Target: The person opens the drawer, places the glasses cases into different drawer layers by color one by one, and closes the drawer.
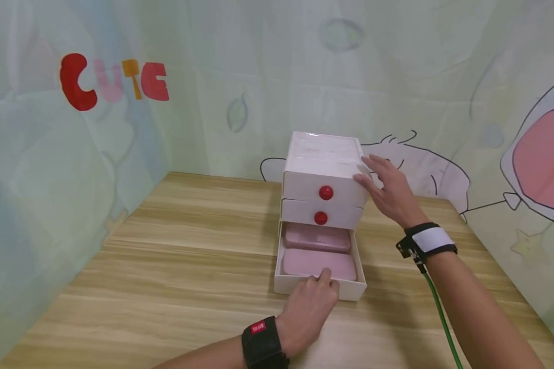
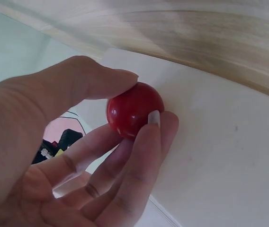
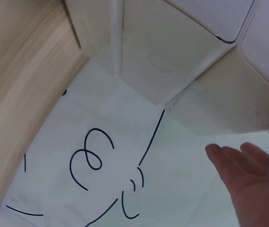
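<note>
A small white chest of drawers (image 1: 304, 187) stands on the table, its bottom drawer (image 1: 283, 283) pulled out. Inside that drawer lie two pink cases, a lighter one (image 1: 314, 261) in front and a darker one (image 1: 316, 238) behind. My left hand (image 1: 308, 307) pinches the bottom drawer's round red knob (image 2: 134, 109) between thumb and fingers, as the left wrist view shows. At the chest's upper right side is my right hand (image 1: 390, 189), fingers extended, fingertips at the top edge. The upper two drawers are closed, with red knobs (image 1: 325, 192) on their fronts.
Wood-grain table (image 1: 189, 266) surface extends on both sides of the chest. A printed cloth backdrop (image 1: 203, 66) hangs behind and at the sides. From the right wristband (image 1: 429, 240) a green cable (image 1: 443, 312) runs down to the bottom edge.
</note>
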Motion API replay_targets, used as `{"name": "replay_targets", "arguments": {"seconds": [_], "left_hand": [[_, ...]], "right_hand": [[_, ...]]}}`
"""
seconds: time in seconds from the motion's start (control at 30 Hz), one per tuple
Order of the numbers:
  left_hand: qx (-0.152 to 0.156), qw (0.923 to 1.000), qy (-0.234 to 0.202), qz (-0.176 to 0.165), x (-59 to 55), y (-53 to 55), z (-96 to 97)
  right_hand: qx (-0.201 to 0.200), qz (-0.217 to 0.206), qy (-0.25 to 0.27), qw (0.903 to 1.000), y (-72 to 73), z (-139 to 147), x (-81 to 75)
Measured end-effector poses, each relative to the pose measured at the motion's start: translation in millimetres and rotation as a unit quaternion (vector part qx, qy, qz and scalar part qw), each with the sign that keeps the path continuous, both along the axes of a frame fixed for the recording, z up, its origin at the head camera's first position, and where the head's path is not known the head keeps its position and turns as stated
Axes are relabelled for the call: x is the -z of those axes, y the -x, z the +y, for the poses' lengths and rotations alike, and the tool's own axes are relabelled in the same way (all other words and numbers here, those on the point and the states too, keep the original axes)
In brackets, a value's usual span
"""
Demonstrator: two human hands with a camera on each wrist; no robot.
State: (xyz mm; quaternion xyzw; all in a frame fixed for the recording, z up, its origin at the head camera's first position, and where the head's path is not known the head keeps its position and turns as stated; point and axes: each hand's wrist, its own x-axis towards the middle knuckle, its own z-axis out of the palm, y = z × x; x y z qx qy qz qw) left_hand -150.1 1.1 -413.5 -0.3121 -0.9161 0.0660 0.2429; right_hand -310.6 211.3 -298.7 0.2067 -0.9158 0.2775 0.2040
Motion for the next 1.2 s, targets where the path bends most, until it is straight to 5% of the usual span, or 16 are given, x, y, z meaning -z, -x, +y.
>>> {"name": "replay_targets", "arguments": {"seconds": [0.37,1.2], "left_hand": [[0.003,1.0,-0.004,0.0,-2.8,0.8,-1.6],[-0.005,0.9998,-0.021,0.002,0.4,10.2,-3.4]], "right_hand": [[0.005,-0.045,0.026,0.9986,-2.1,-0.9,4.6],[0.008,-0.03,0.034,0.9989,-3.8,-4.8,10.3]]}}
